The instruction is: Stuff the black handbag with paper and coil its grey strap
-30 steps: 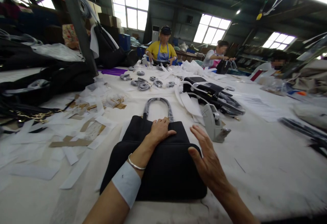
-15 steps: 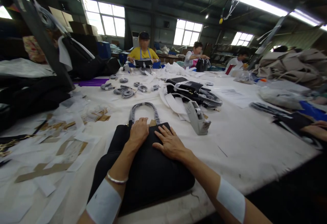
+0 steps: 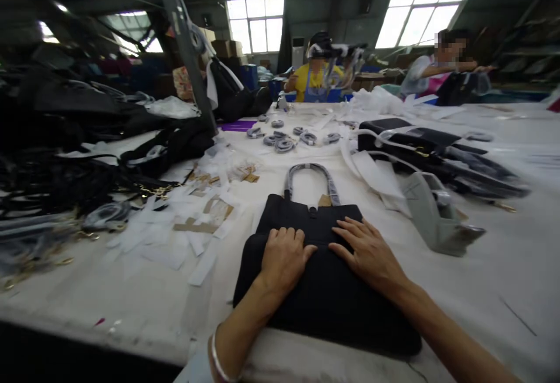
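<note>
At the near side of the desk (image 3: 161, 307), under a pale cloth-like covering: one black handbag (image 3: 332, 307), lying flat, with base toward the near edge and wrapped carrying handle (image 3: 308, 168) pointing away. On the upper panel, a small dark closure tab (image 3: 312, 212); beside the right foot of the handle, a brown tag (image 3: 324, 200). Left hand (image 3: 284, 260) palm down on the left part of the bag, over the crosswise fold, with the four fingers close together and thumb set apart, pointing inward; from this angle, cannot tell of any pinch on the fabric. Right hand (image 3: 374, 255) laid flat on the right part of the bag, fingers spread slightly apart and clamped on nothing, thumb toward the left thumb. On the left wrist, a silver-coloured bangle (image 3: 214, 357). To the right of the bag, just beyond the right hand and apart from both, a grey tape dispenser (image 3: 431, 214); behind the dispenser, a pile of black bags (image 3: 391, 129). Beyond the handle, several wrapped coils (image 3: 284, 145). To the left, scattered white strips (image 3: 203, 269), brown card pieces (image 3: 192, 227) and a heap of black material (image 3: 179, 144). At the far side, a person in a yellow top (image 3: 301, 83) and, farther right, another person (image 3: 415, 78) with a dark item in hand
</note>
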Available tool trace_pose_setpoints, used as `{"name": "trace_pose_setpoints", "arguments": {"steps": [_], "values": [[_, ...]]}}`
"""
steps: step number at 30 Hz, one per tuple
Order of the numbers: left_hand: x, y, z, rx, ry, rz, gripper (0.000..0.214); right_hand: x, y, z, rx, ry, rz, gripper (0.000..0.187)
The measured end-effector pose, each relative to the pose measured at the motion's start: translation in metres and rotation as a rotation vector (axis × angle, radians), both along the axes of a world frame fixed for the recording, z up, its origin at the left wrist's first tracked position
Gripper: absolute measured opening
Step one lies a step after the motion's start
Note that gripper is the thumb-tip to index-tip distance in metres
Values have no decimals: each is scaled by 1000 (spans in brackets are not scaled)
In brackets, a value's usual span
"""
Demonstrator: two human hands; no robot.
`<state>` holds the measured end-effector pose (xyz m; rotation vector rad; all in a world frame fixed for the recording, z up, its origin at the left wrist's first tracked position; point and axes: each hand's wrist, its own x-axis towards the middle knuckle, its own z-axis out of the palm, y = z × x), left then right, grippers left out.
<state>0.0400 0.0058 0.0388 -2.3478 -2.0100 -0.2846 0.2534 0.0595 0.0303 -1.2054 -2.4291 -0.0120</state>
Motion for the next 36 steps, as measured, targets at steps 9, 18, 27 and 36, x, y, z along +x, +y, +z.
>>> {"name": "trace_pose_setpoints", "arguments": {"steps": [9,18,27,36], "values": [[-7,36,7,-269,-30,-22,77,-1,0,8,-280,-9,-29,37],[-51,3,3,94,-101,86,42,-3,0,16,-291,62,-27,32],[-90,-18,-13,-98,-771,428,80,49,-12,-8,-357,439,-343,64],[-75,-42,25,-521,-1430,464,73,84,-34,8,-1119,864,-316,64]]}}
